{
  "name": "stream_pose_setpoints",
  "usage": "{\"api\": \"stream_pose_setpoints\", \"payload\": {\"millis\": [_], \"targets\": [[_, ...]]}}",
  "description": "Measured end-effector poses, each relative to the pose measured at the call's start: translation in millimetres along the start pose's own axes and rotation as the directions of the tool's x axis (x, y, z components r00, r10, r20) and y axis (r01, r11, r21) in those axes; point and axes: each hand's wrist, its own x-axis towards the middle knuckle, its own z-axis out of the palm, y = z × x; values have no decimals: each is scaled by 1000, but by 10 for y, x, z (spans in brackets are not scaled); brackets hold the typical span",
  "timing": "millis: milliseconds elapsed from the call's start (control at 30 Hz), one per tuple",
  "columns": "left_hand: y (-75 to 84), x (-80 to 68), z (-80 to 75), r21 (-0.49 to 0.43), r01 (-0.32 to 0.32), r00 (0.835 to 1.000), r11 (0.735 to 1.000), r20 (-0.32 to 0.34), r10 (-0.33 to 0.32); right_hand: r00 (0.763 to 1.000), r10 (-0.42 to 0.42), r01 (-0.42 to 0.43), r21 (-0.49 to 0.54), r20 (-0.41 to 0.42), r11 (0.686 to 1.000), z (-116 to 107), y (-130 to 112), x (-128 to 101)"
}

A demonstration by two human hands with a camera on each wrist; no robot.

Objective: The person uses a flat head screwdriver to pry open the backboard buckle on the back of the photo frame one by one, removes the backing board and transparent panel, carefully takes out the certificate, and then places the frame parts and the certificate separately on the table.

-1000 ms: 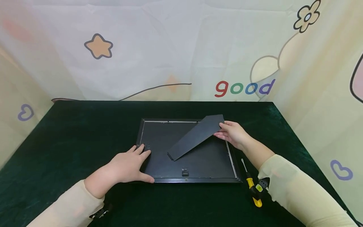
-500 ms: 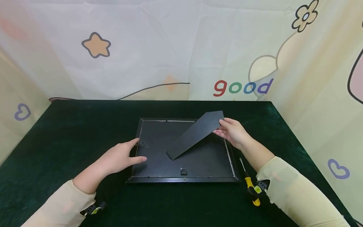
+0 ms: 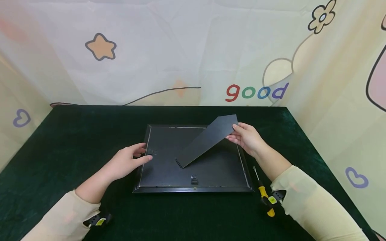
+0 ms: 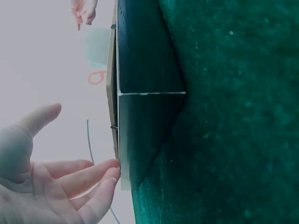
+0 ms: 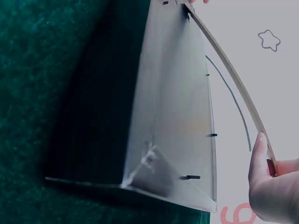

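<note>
A black picture frame (image 3: 223, 172) lies back side up, with its hinged stand leg (image 3: 208, 139) raised at a slant from the backing. My right hand (image 3: 248, 139) pinches the leg's free upper end between thumb and fingers; the right wrist view shows the leg (image 5: 233, 77) edge-on and slightly bowed. At the frame's left side is my left hand (image 3: 125, 162), thumb apart and fingers loosely bent. In the left wrist view, fingertips of that hand (image 4: 60, 184) touch the frame's edge (image 4: 145, 60).
To the right of the frame, beneath my right forearm, a yellow and black screwdriver (image 3: 263, 192) lies on the dark green cloth (image 3: 169, 217). Small metal hangers (image 3: 194, 180) sit on the backing. A printed curtain (image 3: 156, 50) stands behind the table.
My left hand has lifted off the frame's lower left corner and drawn back to its left edge. The right hand has raised the leg's free end slightly.
</note>
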Motion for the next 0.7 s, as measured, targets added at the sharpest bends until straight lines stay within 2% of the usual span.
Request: {"api": "stream_pose_setpoints", "payload": {"millis": [167,233,300,400,467,567,700], "targets": [[-21,14,-17,-104,15,1000,994,19,-13,1000,0,0,23,7,1000,6,-20,-10],[-32,18,-26,-191,38,998,981,49,-29,1000,2,-2,23,1,1000,5,-18,-14],[-38,18,-40,-298,53,996,953,80,-30,1000,0,0,19,-2,1000,-3,-9,-9],[-42,20,-66,-478,85,992,874,126,-28,1000,-5,5,10,-4,1000,-10,1,-4],[-39,21,-84,-563,110,989,819,143,-34,1000,-10,10,6,-1,1000,-16,8,0],[-41,28,-105,-658,148,986,738,152,-63,1000,-10,10,15,-6,1000,-23,4,1],[-77,48,-100,-755,163,986,635,149,-76,1000,-2,2,36,-6,999,-26,-9,3]]}}
